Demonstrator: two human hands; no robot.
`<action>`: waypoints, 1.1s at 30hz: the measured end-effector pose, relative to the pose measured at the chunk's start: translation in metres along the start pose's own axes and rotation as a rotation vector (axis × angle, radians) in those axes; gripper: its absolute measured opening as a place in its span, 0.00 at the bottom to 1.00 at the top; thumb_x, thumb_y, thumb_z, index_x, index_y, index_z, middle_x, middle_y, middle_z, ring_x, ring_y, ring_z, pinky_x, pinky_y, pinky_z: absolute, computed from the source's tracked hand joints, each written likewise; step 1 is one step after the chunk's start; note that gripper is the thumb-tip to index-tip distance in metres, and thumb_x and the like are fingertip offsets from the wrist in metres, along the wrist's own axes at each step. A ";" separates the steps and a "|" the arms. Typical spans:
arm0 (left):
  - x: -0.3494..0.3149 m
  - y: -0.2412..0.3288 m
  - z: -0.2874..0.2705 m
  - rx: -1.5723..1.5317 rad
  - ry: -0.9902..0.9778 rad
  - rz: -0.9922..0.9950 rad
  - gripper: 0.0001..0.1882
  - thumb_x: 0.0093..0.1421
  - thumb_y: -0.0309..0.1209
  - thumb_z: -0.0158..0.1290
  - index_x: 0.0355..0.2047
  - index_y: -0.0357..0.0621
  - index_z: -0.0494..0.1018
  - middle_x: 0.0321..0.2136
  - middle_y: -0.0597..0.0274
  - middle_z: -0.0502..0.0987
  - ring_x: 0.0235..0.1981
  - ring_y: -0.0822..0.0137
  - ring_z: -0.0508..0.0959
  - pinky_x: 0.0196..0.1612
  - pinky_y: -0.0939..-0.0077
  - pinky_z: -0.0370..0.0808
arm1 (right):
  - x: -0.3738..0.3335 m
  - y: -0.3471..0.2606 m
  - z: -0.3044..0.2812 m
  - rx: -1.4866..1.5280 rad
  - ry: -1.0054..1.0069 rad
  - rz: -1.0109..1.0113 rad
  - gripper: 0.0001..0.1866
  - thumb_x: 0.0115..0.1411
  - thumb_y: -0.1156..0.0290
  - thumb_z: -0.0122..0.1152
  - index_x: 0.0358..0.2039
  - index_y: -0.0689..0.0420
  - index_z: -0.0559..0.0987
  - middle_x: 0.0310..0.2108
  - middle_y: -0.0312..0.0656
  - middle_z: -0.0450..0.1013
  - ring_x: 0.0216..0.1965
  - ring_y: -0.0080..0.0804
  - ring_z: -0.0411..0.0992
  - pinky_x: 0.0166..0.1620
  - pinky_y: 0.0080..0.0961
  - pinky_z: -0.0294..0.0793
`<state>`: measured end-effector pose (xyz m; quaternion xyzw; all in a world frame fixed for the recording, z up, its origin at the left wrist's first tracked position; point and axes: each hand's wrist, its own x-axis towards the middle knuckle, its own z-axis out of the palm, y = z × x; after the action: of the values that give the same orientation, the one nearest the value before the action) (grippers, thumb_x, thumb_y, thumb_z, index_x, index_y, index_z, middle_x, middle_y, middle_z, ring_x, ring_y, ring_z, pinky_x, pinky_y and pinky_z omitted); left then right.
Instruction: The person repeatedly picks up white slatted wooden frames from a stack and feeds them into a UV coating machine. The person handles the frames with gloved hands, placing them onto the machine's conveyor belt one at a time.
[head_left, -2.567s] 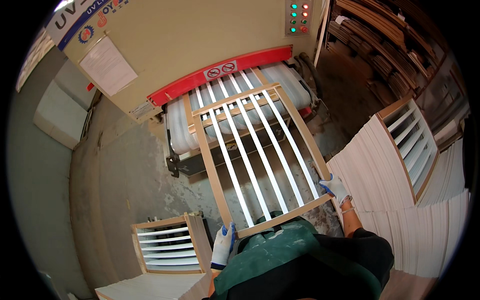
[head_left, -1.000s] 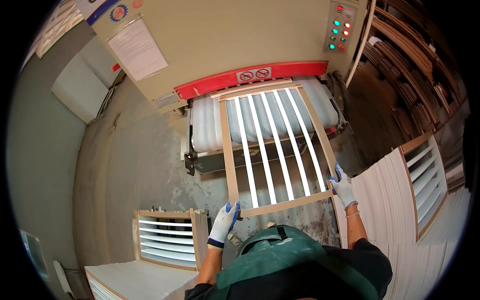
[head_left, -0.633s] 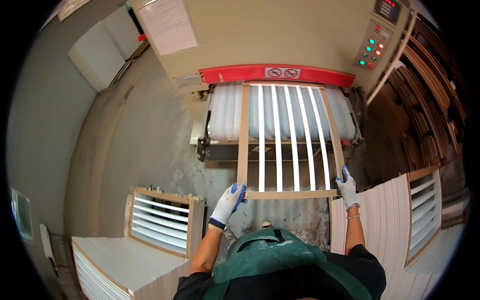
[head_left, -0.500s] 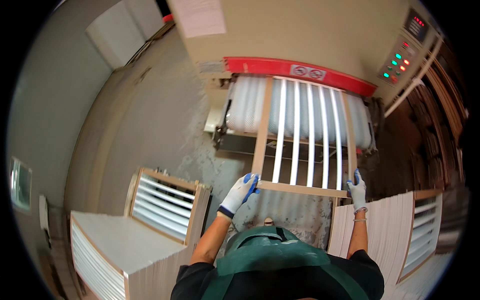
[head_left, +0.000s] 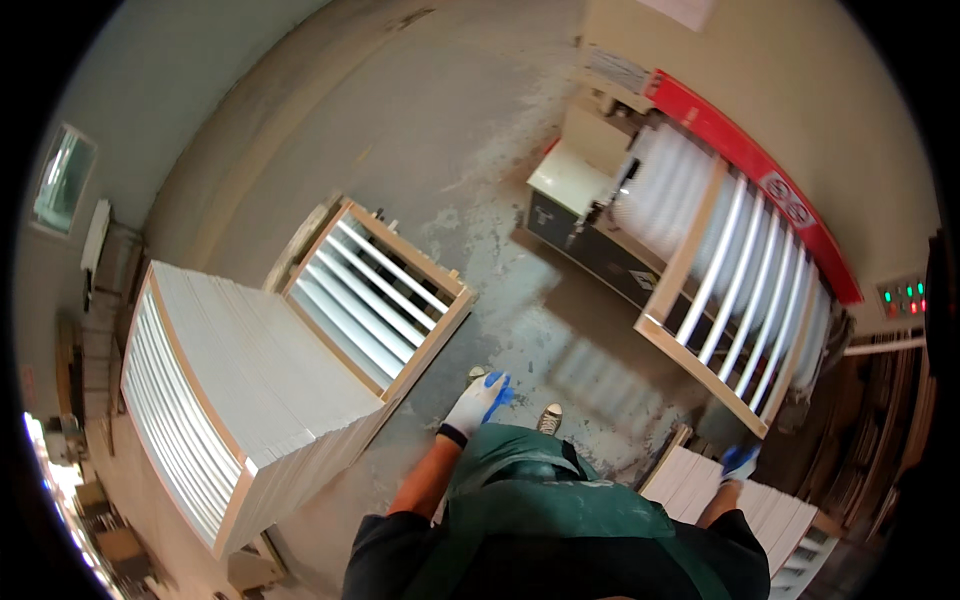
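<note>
Left hand [head_left: 480,402] had come off the slatted frame [head_left: 702,378] since the earlier view, half a second before, and the whole scene had swung, putting the machine [head_left: 780,80] at upper right. Frame's place: right of centre, far part on the ribbed conveyor belt [head_left: 655,190], close under the red bar [head_left: 755,180], near end jutting over the floor. Within its brown border ran white slats [head_left: 710,262]; count, five. Left hand hung just above the lap, fingers loosely spread, lower centre. Right hand [head_left: 740,462], lower right, was blurred just beside the frame's near corner; could not tell whether it touched or gripped. Stacks of similar frames: three. Large pale stack [head_left: 270,370] at left, slats showing inside its brown-edged face; second stack [head_left: 440,335] beside it, white slats inside its upper border; third stack [head_left: 735,505] at lower right. Pieces per stack too fine to count. Also noted: two prohibition signs [head_left: 790,200] on the bar, two shoes [head_left: 549,418] near centre, one wall window [head_left: 65,180], upper left.
</note>
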<state>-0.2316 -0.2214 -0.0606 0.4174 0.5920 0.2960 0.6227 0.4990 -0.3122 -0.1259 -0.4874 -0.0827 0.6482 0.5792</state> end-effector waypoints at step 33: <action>-0.023 -0.312 -0.217 -0.047 0.819 -0.339 0.26 0.68 0.45 0.54 0.56 0.37 0.71 0.41 0.48 0.79 0.42 0.56 0.79 0.45 0.69 0.74 | 0.343 0.525 0.686 -2.079 -0.777 0.054 0.28 0.47 0.60 0.71 0.47 0.60 0.75 0.46 0.57 0.77 0.51 0.51 0.75 0.55 0.38 0.75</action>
<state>-0.4869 -0.3530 -0.3103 0.1487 0.8430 0.3440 0.3858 -0.3018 0.1210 -0.3116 -0.5012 -0.7513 0.3844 -0.1913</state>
